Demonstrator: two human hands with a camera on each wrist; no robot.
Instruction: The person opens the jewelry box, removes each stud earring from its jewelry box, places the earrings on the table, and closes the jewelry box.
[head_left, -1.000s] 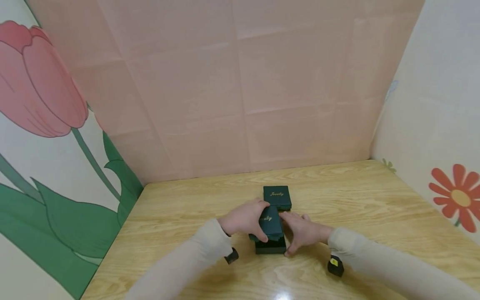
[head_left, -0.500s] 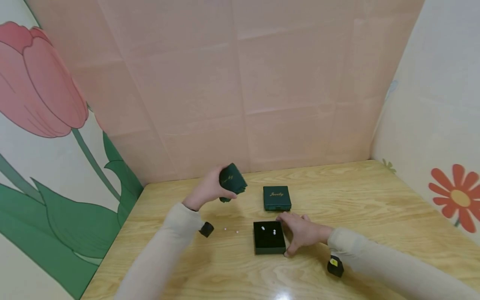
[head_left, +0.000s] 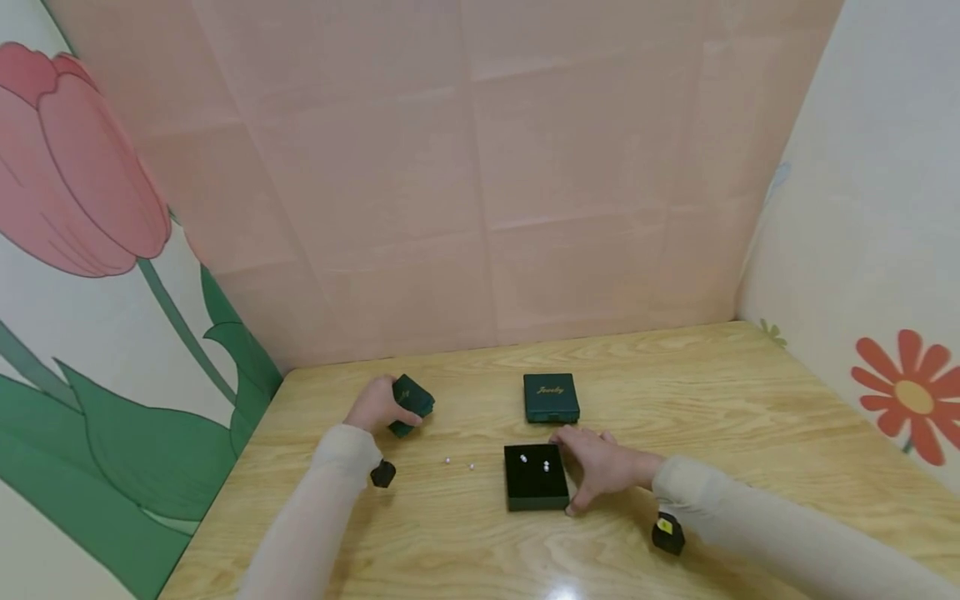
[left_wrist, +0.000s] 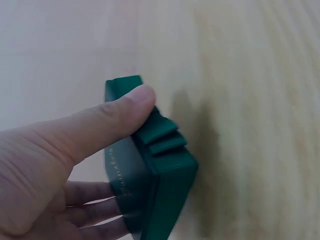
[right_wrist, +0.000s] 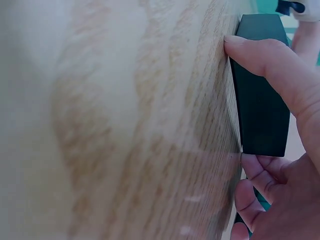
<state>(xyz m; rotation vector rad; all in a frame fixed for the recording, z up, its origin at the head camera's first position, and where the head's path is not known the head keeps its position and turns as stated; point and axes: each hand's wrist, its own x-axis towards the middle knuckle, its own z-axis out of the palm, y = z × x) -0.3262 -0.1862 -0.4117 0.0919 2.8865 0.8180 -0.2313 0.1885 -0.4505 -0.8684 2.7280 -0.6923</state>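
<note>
My left hand (head_left: 372, 404) grips a dark green jewelry box lid (head_left: 416, 394), tilted and close over the table at the left. In the left wrist view the thumb lies across the lid's notched side, and the fingers go behind its gold-lettered top. My right hand (head_left: 602, 462) holds the box base (right_wrist: 262, 110) by its right side, thumb at the near corner and fingertips at the far one. The base lies uncovered on the table, with a black lining. Small shiny white earrings (head_left: 546, 467) sit in that lining.
Behind the base stands a second green box (head_left: 551, 397) with its lid on, gold lettering on top. Two tiny white studs (head_left: 447, 460) lie on the wooden table (head_left: 450, 533) left of the base. A pink backdrop (head_left: 480, 208) rises along the table's far edge.
My left hand has lifted the lid off the base, carried it left and lowered it toward the table. The lining and the loose studs have come into view. My right hand has stayed put.
</note>
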